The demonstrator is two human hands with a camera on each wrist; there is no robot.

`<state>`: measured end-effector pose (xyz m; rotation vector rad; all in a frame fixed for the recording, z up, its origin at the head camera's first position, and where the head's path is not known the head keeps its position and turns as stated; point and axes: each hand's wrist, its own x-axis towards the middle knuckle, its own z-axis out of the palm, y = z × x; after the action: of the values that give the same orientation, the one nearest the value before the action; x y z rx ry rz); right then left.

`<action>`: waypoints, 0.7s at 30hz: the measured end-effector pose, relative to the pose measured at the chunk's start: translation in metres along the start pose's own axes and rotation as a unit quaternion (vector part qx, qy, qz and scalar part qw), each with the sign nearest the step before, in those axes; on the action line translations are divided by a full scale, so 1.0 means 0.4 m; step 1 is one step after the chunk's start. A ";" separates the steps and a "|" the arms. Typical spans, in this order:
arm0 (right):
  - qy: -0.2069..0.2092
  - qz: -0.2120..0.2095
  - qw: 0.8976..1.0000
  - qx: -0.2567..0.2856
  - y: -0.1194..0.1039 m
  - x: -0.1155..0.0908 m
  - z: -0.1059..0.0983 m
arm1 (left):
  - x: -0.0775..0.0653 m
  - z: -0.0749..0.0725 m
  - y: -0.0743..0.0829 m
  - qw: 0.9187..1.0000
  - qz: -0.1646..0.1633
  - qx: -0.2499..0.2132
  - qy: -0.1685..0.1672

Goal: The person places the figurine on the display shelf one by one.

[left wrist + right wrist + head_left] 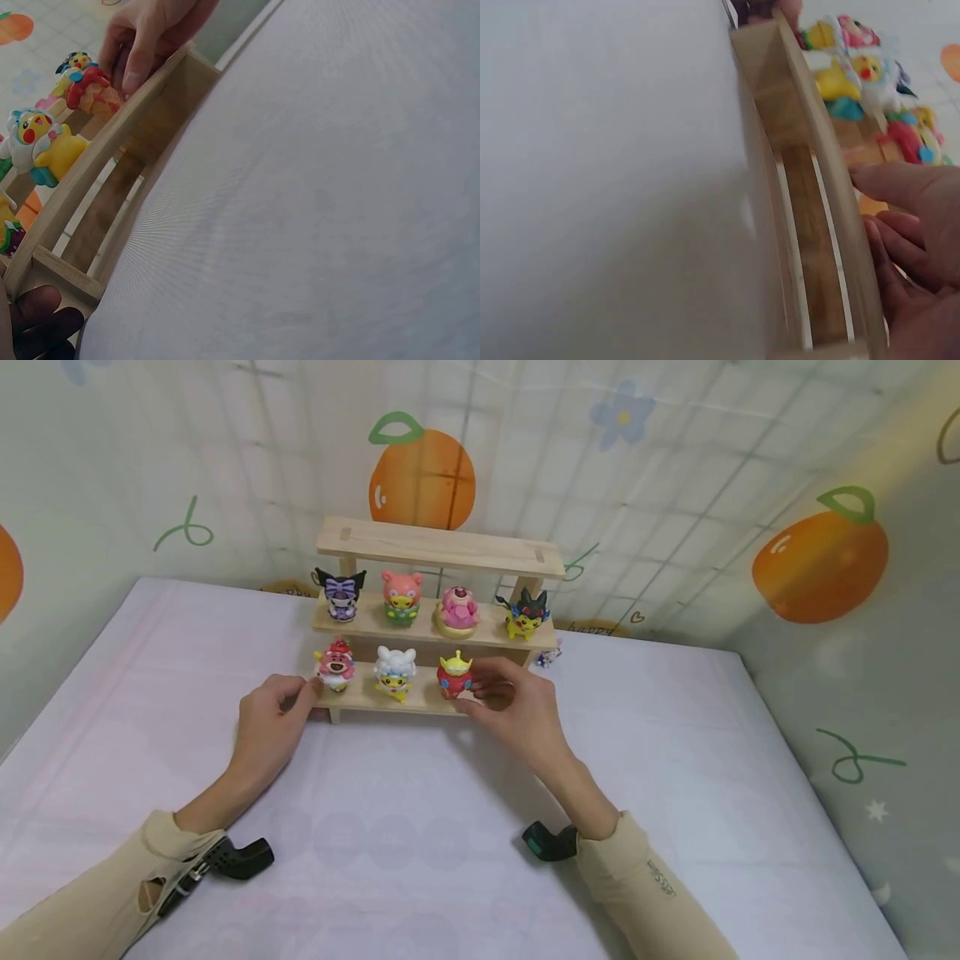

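A three-tier wooden display shelf (438, 545) stands on the table, with small toy figurines on its middle and bottom tiers. My left hand (273, 722) grips the left end of the bottom tier, with curled fingers (45, 330) under the board. Beside its thumb stands a pink bear figurine (336, 668). At the right part of that tier, my right hand (521, 706) pinches a red figurine with a yellow-green head (454, 677). The right thumb (889, 180) lies close over the board's front edge. Between the hands is a white-hooded yellow figurine (395, 675).
The middle tier bears a black-eared figurine (341, 596), a pink-hooded one (402, 599), a pink one on a round base (457, 612) and a dark-eared yellow one (527, 616). Another small figurine (549, 654) shows past the shelf's right end. A printed curtain (525, 468) hangs behind.
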<state>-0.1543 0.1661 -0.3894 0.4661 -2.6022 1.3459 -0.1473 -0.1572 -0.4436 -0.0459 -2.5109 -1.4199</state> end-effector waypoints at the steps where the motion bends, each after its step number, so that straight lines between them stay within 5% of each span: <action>1: 0.001 0.001 1.000 0.003 0.007 -0.002 -0.008 | 0.000 0.000 0.000 1.000 -0.001 0.000 0.000; 10: 0.031 0.018 0.999 0.009 0.056 -0.025 -0.091 | 0.001 0.000 0.000 1.000 0.000 0.005 0.000; 21: 0.140 0.032 0.988 -0.050 0.143 -0.034 -0.194 | -0.001 -0.002 0.007 1.000 -0.008 0.005 -0.002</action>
<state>-0.1610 0.2632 -0.3922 0.1664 -2.4543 1.1947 -0.1463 -0.1563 -0.4412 -0.0283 -2.5269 -1.4143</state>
